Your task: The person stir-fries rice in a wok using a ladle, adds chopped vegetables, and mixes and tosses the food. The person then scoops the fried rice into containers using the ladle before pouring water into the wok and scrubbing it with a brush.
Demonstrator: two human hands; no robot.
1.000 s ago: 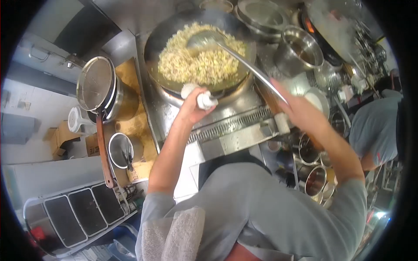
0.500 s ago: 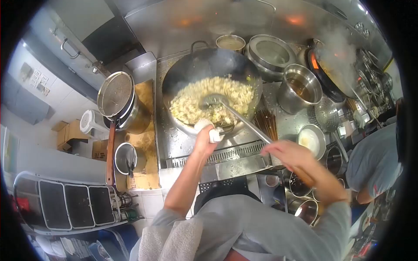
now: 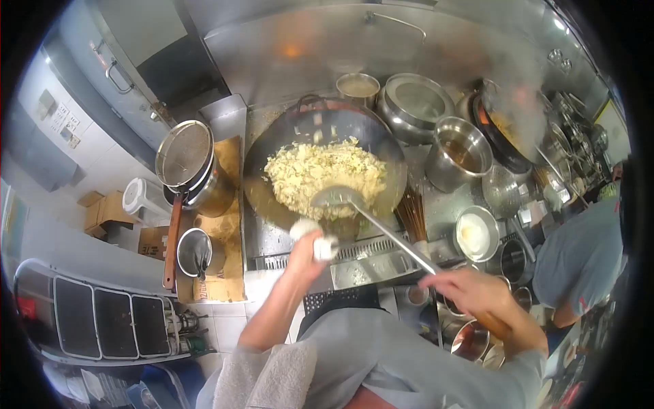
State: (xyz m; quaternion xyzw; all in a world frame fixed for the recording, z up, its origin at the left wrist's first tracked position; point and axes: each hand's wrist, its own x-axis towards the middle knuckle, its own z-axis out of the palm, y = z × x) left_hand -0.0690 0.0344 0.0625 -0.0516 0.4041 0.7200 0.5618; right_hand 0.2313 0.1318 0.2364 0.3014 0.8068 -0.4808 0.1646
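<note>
A large black wok [image 3: 272, 146] sits on the burner, holding a mound of yellow fried rice [image 3: 323, 174]. My left hand [image 3: 306, 255] grips the wok's near handle through a white cloth [image 3: 315, 238]. My right hand [image 3: 473, 296] holds the wooden end of a long steel ladle [image 3: 381, 228]. The ladle's bowl rests at the near edge of the rice.
Steel pots and bowls [image 3: 460, 153] crowd the counter right of the wok. A mesh strainer [image 3: 182, 153] lies on a pot at the left. Another person in a grey shirt [image 3: 575, 262] stands at the right by a steaming wok [image 3: 507, 126].
The wok has slid toward me and the rice has shifted to its far side. The ladle's bowl pulled back to the rice's near edge. Both hands moved lower in view.
</note>
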